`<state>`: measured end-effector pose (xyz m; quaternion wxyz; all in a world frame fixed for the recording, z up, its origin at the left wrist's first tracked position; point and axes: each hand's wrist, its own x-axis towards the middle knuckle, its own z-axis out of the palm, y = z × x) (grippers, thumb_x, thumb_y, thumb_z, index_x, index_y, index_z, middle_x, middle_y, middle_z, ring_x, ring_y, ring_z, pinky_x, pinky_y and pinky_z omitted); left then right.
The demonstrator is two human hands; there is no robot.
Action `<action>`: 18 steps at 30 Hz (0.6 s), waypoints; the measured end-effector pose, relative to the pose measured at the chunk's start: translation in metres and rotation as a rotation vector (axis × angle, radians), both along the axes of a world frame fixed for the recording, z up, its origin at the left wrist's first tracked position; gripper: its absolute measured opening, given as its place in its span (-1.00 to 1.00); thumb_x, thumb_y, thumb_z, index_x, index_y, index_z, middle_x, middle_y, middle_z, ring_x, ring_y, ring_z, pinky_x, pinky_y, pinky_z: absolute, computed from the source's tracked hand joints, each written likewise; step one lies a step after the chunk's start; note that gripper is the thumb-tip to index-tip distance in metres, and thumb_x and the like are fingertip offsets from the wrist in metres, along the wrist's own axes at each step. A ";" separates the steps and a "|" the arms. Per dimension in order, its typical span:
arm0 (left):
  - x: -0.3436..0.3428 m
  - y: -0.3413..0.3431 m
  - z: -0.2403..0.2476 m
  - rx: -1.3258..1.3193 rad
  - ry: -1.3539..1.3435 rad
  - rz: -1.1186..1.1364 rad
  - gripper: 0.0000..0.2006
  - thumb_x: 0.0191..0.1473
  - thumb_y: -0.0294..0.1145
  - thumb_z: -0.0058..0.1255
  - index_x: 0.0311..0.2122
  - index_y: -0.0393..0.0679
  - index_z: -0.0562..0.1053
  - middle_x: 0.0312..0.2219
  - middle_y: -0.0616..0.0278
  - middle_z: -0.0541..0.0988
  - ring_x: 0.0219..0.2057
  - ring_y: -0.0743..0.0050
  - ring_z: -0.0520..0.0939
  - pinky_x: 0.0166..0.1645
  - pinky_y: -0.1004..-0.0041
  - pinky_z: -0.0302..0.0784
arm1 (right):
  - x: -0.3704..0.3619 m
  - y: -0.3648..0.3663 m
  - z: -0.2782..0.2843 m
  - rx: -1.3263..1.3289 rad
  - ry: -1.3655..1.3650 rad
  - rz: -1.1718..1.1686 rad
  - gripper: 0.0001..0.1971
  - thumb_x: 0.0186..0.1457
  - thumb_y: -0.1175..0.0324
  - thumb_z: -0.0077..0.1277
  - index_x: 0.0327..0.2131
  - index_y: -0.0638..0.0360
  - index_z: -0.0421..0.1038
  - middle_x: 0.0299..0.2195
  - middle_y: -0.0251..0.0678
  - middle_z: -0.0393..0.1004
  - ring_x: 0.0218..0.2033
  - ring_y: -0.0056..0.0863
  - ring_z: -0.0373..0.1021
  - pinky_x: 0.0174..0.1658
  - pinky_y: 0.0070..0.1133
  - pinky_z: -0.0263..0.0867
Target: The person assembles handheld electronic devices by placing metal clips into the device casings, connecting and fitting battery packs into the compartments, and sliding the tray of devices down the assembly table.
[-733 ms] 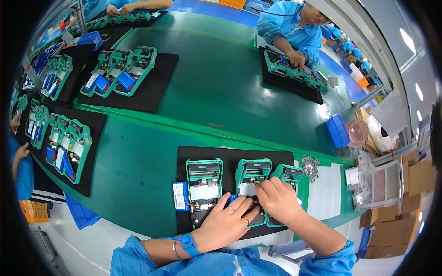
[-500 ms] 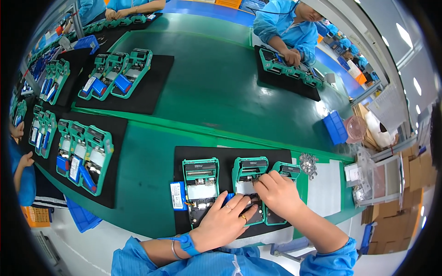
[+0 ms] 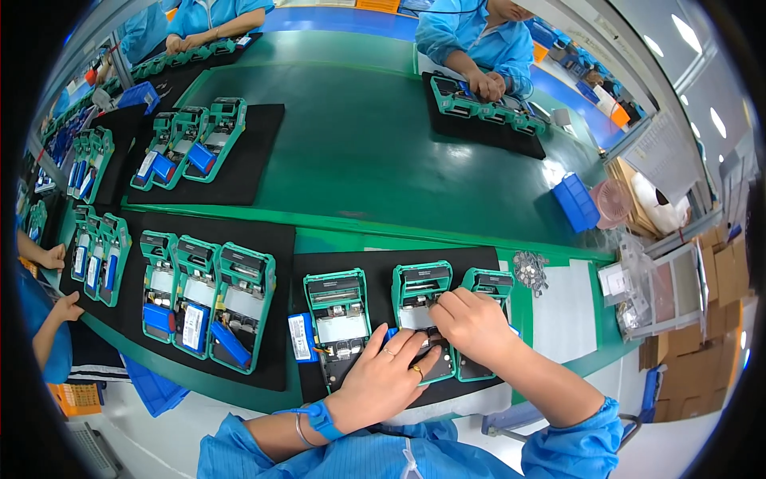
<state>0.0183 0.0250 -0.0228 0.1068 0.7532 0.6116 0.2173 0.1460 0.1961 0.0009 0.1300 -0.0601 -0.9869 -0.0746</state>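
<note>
Three green-framed device housings lie open on a black mat in front of me: a left one (image 3: 335, 291), a middle one (image 3: 423, 275) and a right one (image 3: 488, 279). My left hand (image 3: 383, 371) rests with spread fingers over the lower part of the middle housing. Something blue shows beneath its fingers. My right hand (image 3: 476, 326) pinches at the middle housing's inner part, close to its right edge; whatever the fingertips hold is hidden. A blue battery pack (image 3: 302, 337) with a white label lies beside the left housing, wired to it.
Left of my mat, another black mat (image 3: 279, 319) carries several green housings with blue batteries. Small metal parts (image 3: 531, 271) are heaped by a white sheet (image 3: 563, 307). A blue bin (image 3: 576, 202) stands farther right. Co-workers sit across the table and at far left.
The left mat with its housings has slid right, up against my mat. A co-worker's hand at far left has moved too. My hands stay on the middle housing; the whole view has shifted slightly.
</note>
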 end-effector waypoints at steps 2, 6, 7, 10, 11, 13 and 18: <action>0.000 0.000 0.001 -0.002 0.001 -0.003 -0.36 -0.12 -0.15 0.30 0.14 -0.03 0.46 0.08 0.09 0.38 0.18 0.14 0.32 0.24 -0.13 0.18 | 0.000 0.000 -0.001 -0.035 0.016 -0.005 -0.82 -0.30 0.38 0.11 -0.51 0.08 0.36 -0.55 -0.43 0.29 -0.49 -0.49 0.35 -0.50 -0.56 0.33; 0.000 0.000 0.000 -0.008 -0.014 0.000 -0.35 -0.12 -0.15 0.31 0.15 -0.03 0.45 0.09 0.08 0.37 0.18 0.13 0.32 0.25 -0.15 0.17 | -0.004 -0.001 -0.007 -0.057 0.049 -0.039 -0.82 -0.31 0.39 0.13 -0.52 0.07 0.37 -0.55 -0.42 0.29 -0.49 -0.48 0.36 -0.49 -0.55 0.34; -0.001 0.000 0.000 -0.008 -0.010 0.003 -0.35 -0.12 -0.15 0.31 0.15 -0.03 0.45 0.09 0.08 0.37 0.18 0.13 0.32 0.25 -0.15 0.17 | -0.004 -0.002 -0.006 -0.057 0.053 -0.036 -0.82 -0.31 0.39 0.13 -0.52 0.07 0.37 -0.55 -0.42 0.29 -0.49 -0.48 0.36 -0.49 -0.55 0.34; -0.001 -0.002 0.003 0.016 -0.009 0.010 -0.44 -0.04 -0.18 0.23 0.10 -0.11 0.48 0.06 0.12 0.41 0.15 0.22 0.35 0.25 -0.02 0.18 | -0.002 -0.006 -0.001 -0.089 0.020 -0.067 -0.84 -0.30 0.38 0.13 -0.54 0.07 0.36 -0.55 -0.40 0.30 -0.47 -0.46 0.35 -0.46 -0.53 0.31; -0.001 -0.002 0.003 0.012 -0.005 0.014 -0.44 -0.04 -0.18 0.23 0.10 -0.11 0.48 0.06 0.12 0.41 0.15 0.22 0.35 0.25 -0.02 0.18 | -0.004 -0.008 0.005 -0.092 0.023 -0.063 -0.84 -0.30 0.38 0.13 -0.54 0.07 0.36 -0.55 -0.40 0.30 -0.47 -0.46 0.35 -0.46 -0.53 0.31; -0.001 0.000 0.003 0.026 0.009 0.004 -0.44 -0.03 -0.17 0.22 0.11 -0.11 0.47 0.06 0.11 0.41 0.14 0.22 0.35 0.25 -0.02 0.17 | -0.007 -0.010 0.014 0.044 -0.023 -0.089 -0.86 -0.28 0.37 0.10 -0.57 0.06 0.34 -0.55 -0.39 0.31 -0.44 -0.44 0.34 -0.43 -0.51 0.24; 0.000 0.002 0.003 -0.004 0.018 -0.001 -0.43 -0.03 -0.11 0.23 0.13 -0.03 0.47 0.06 0.13 0.41 0.16 0.19 0.35 0.26 -0.06 0.17 | -0.012 -0.009 0.006 0.115 -0.031 -0.147 -0.90 -0.23 0.33 0.08 -0.58 0.05 0.37 -0.56 -0.42 0.33 -0.39 -0.46 0.34 -0.37 -0.54 0.20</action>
